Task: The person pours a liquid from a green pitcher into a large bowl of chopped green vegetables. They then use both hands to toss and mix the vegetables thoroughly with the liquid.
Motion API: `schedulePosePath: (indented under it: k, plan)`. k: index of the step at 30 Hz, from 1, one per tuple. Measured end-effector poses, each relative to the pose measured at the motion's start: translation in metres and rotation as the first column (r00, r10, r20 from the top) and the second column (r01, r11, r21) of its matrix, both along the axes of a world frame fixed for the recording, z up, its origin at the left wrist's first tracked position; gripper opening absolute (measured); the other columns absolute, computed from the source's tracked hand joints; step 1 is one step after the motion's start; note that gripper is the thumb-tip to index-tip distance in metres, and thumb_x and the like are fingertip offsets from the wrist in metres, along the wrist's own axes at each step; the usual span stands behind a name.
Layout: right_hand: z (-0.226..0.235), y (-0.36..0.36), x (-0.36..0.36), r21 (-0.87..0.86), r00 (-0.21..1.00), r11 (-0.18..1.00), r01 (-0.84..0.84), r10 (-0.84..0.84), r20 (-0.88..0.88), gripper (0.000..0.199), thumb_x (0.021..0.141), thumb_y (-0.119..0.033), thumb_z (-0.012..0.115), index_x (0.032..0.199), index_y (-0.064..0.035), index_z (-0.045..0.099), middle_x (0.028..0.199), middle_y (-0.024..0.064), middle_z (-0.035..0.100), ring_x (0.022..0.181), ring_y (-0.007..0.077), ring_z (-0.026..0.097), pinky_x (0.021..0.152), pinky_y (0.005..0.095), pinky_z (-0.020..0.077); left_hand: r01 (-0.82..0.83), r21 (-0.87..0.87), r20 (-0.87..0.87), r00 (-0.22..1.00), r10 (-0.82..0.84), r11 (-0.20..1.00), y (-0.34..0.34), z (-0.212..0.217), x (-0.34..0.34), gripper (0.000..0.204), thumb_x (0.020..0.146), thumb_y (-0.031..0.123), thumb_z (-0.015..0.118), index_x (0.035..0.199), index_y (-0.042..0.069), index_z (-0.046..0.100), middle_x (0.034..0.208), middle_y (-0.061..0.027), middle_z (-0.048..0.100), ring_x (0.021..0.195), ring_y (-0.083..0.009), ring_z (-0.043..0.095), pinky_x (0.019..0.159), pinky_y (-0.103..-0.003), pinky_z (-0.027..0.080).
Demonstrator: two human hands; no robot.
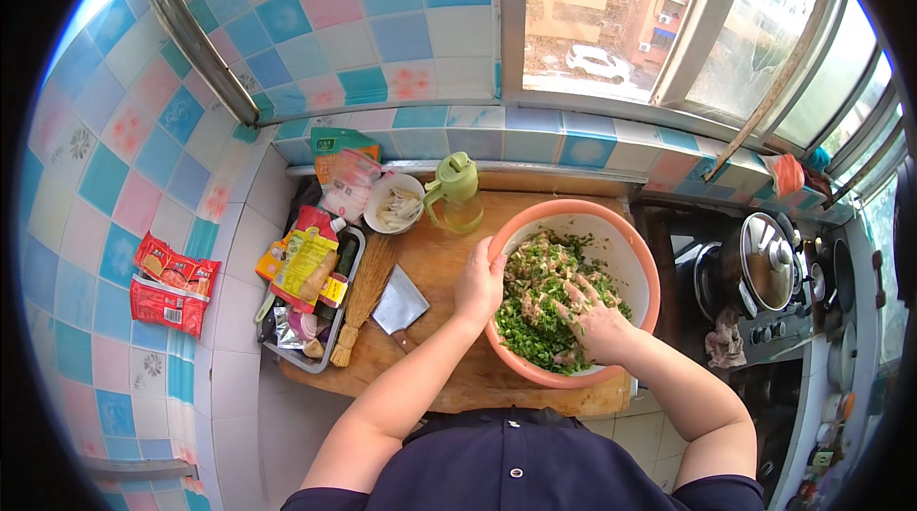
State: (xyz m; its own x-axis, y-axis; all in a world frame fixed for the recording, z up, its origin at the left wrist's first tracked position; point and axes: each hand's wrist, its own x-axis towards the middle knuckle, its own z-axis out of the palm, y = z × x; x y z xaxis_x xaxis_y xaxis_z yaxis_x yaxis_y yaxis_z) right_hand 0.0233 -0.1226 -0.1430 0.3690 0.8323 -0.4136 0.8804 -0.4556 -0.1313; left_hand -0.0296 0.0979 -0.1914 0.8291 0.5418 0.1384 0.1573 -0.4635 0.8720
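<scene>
Right hand (594, 318) fingertips buried in filling (535, 306)

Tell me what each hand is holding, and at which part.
The left hand grips the orange bowl by its left rim. The right hand holds nothing firm; its fingers press into the minced filling.

Illumination is daylight entering through the window (659, 24), located above and beyond the right hand (594, 318). The exterior view is overexposed, with washed-out glare on the glass. Surfaces near both hands are evenly lit; shadows are soft and fall toward the viewer, beneath the forearms. Focus is sharp around the left hand (479, 284). Fisheye distortion bends the tile lines and window frame toward the rim. Black vignetting fills the corners.
</scene>
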Motion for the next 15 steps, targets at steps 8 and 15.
schedulePosePath:
  k: [8, 15]
  plan:
    - [-0.069, 0.017, 0.011, -0.244, 0.962, 0.954, 0.174, -0.113, 0.248, 0.049, 0.080, -0.019, 0.053, 0.124, 0.0024, 0.052, 0.148, 0.0234, 0.021, 0.127, 0.0345, 0.038, 0.091, 0.0535, 0.0424, 0.045, -0.005, 0.037, 0.998, -0.044, 0.999, -0.002, -0.004, -0.001, 0.033, 0.092, 0.019, 0.052, 0.121, 0.006, 0.046, 0.109, -0.0182, 0.058, 0.099, -0.0376, 0.056, 0.081, -0.043, 0.045]
    - [-0.059, 0.022, 0.040, 0.066, 0.948, 0.947, 0.316, -0.317, 0.006, 0.018, 0.069, -0.010, 0.064, 0.080, 0.0042, 0.062, 0.080, 0.0199, 0.063, 0.079, 0.0340, 0.064, 0.072, 0.0396, 0.0523, 0.041, 0.000, 0.003, 0.999, -0.041, 0.999, 0.000, -0.001, -0.001, 0.034, 0.091, 0.019, 0.052, 0.123, 0.007, 0.045, 0.110, -0.0181, 0.058, 0.098, -0.0375, 0.056, 0.081, -0.043, 0.046]
